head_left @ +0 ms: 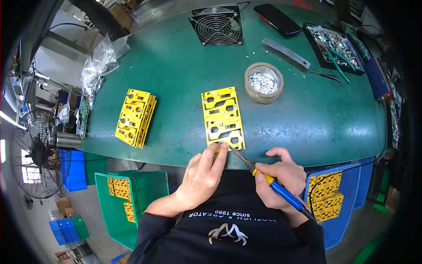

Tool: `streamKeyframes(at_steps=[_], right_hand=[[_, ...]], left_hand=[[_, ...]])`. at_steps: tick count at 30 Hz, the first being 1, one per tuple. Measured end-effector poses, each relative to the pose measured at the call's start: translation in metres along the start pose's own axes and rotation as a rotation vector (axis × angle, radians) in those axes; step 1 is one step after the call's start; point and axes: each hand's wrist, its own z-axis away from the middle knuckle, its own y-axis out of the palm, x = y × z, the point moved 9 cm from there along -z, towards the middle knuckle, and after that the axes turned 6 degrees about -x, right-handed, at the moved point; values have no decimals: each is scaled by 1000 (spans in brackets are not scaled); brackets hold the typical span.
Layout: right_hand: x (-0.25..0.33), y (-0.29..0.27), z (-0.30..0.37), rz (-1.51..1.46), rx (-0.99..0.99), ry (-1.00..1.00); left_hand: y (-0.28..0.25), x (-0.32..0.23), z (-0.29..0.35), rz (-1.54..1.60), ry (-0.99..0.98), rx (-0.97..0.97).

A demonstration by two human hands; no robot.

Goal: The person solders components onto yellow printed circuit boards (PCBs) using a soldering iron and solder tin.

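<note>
A yellow circuit board panel (223, 115) with cut-outs and small dark parts lies on the green table in front of me. My left hand (203, 174) reaches its near end, index and middle fingertips pressed down on it; whatever is under the fingertips is hidden. In my right hand (280, 178) is a soldering iron (281, 193) with a blue and yellow handle, gripped like a pen. Its metal tip points at the board's near edge, close to my left fingertips. Off to the left stands a stack of similar yellow boards (135, 118).
Beyond the board, a round tub (250, 90) holds silvery scraps. Farther back are a black box fan (217, 27), a dark phone-like slab (278, 20), a metal bar (286, 53), tweezers (325, 75) and a black tray (317, 53) of small parts with green-handled pliers. Green (151, 178) and blue (338, 233) bins of boards flank me.
</note>
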Motion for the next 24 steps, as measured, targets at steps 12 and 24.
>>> streamKeyframes(at_steps=[12,24], right_hand=[[-13,-35,1,63,-211,-54],[-32,-35,-4,180,-290,30]], left_hand=[[1,-2,-1,22,-49,40],[-6,10,-36,385,-147,-45]])
